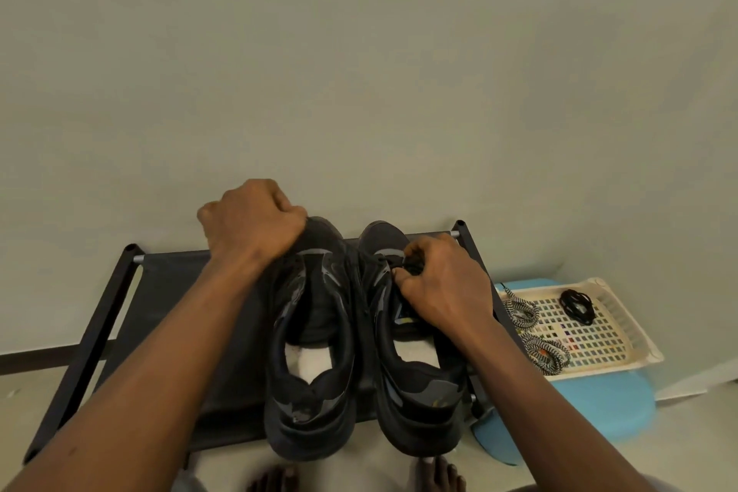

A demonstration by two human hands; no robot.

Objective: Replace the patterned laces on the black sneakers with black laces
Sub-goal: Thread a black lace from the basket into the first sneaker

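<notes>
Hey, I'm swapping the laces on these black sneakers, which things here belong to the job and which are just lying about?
Job: left sneaker, gripped by left hand; right sneaker, its black lace pinched by right hand; patterned laces and coiled black lace in the tray.
Lying about: shoe rack, blue stool.

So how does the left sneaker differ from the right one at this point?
The left sneaker shows no lace over its tongue; the right sneaker has a black lace started near its front. The right hand pinches that lace on the right sneaker, while the left hand sits curled at the left sneaker's toe; what it holds is hidden. Both are black, side by side on the rack.
</notes>
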